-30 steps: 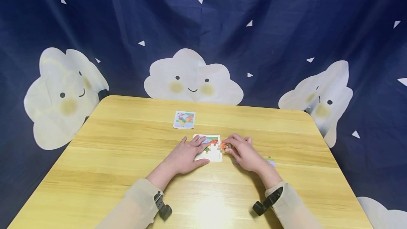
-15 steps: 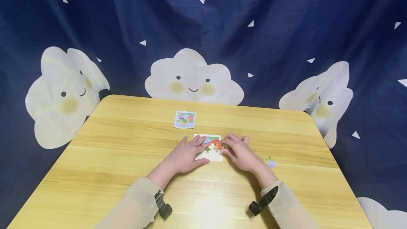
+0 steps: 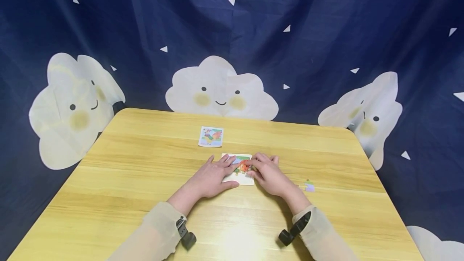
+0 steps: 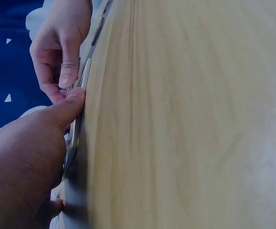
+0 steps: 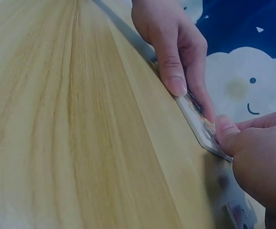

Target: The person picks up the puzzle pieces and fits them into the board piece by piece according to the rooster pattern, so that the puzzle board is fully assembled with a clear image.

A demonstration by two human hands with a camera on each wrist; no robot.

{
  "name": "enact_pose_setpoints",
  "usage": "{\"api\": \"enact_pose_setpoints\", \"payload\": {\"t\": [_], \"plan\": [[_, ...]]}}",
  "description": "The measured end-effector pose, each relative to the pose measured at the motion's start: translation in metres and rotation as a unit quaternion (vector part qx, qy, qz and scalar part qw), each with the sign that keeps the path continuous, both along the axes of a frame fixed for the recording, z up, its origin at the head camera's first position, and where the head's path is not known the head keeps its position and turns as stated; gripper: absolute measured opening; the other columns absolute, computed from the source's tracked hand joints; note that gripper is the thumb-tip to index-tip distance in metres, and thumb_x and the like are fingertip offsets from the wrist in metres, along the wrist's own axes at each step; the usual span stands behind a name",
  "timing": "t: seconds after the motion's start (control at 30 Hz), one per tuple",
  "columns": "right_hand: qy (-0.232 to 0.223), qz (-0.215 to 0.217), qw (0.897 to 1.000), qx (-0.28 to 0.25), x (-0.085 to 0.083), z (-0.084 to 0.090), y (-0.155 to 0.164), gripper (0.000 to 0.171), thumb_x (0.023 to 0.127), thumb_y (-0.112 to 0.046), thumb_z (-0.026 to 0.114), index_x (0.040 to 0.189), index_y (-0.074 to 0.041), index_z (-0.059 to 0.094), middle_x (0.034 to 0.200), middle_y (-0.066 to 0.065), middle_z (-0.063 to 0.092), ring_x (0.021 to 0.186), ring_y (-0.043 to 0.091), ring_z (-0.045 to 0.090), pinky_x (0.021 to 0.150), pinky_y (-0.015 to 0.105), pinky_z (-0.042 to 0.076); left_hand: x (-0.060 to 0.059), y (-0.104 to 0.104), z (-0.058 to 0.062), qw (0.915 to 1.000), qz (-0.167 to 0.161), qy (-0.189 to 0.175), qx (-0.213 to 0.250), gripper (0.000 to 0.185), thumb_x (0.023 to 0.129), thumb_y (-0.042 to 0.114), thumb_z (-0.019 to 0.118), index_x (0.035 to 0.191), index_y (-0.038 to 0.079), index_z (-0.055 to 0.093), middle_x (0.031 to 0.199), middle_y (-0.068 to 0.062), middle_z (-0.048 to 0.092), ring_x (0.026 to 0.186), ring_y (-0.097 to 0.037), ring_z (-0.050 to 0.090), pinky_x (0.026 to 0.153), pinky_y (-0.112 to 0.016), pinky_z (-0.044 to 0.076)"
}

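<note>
A: We start at our left hand [image 3: 211, 178]. It lies flat on the left part of the puzzle board [image 3: 247, 179], fingers straight and relaxed, thumb along the board's near edge. The left wrist view shows that thumb [image 4: 67, 107] pressed against the board's rim.

B: And our right hand [image 3: 267, 174] sits at the board's right side, fingertips curled down onto the orange puzzle piece [image 3: 244, 166]. It seems to pinch the piece against the board, though the wrist views show the contact only edge-on.

A: So the piece lies on the board's upper middle, between our 2 hands, touching the picture already laid there.

B: Moving outward, 1 loose piece [image 3: 309, 185] lies on the wooden table [image 3: 127, 180] to the right of our right wrist, well apart from the board.

A: Beyond the board, toward the far edge, lies the small picture card [image 3: 210, 136]. Behind the table hangs the dark blue cloth [image 3: 326, 23] with white smiling clouds.
</note>
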State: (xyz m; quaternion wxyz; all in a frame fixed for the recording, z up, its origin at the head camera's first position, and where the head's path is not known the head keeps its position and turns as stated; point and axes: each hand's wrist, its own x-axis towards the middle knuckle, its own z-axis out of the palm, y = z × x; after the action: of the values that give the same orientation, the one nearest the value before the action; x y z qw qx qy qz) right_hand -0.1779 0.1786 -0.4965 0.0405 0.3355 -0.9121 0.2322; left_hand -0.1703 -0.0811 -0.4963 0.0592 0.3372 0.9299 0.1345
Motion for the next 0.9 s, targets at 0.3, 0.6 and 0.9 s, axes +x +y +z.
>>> {"api": "enact_pose_setpoints", "payload": {"t": [0.3, 0.6, 0.9], "plan": [[0.004, -0.006, 1.0, 0.004, -0.0015, -0.0028, -0.0017, 0.036, 0.103, -0.025, 0.071, 0.136, -0.011, 0.072, 0.116, -0.001, 0.061, 0.111, 0.019, 0.056, 0.088, 0.048, 0.025, 0.0003, 0.0002, 0.001, 1.0, -0.002, -0.005, 0.0, 0.074, 0.106, 0.063, 0.051, 0.165, 0.02, 0.041, 0.171, -0.005, 0.03, 0.159, -0.029, 0.022, 0.123, -0.068, 0.018], [0.006, -0.006, 1.0, 0.007, -0.0021, -0.0035, -0.0042, 0.036, 0.103, -0.025, 0.07, 0.137, -0.014, 0.072, 0.117, -0.001, 0.06, 0.111, 0.02, 0.057, 0.085, 0.047, 0.024, 0.0003, -0.001, -0.0013, 1.0, -0.004, 0.001, -0.007, 0.074, 0.106, 0.065, 0.048, 0.165, 0.021, 0.04, 0.172, -0.003, 0.028, 0.159, -0.027, 0.021, 0.123, -0.066, 0.018], [0.021, -0.011, 1.0, 0.001, -0.0019, -0.0074, -0.004, 0.034, 0.103, -0.025, 0.071, 0.135, -0.015, 0.074, 0.116, -0.002, 0.059, 0.109, 0.019, 0.058, 0.084, 0.047, 0.025, 0.0028, -0.0017, -0.0022, 0.9996, -0.018, 0.019, -0.01, 0.07, 0.108, 0.062, 0.045, 0.166, 0.024, 0.039, 0.172, -0.005, 0.027, 0.159, -0.03, 0.022, 0.122, -0.068, 0.019]]}}
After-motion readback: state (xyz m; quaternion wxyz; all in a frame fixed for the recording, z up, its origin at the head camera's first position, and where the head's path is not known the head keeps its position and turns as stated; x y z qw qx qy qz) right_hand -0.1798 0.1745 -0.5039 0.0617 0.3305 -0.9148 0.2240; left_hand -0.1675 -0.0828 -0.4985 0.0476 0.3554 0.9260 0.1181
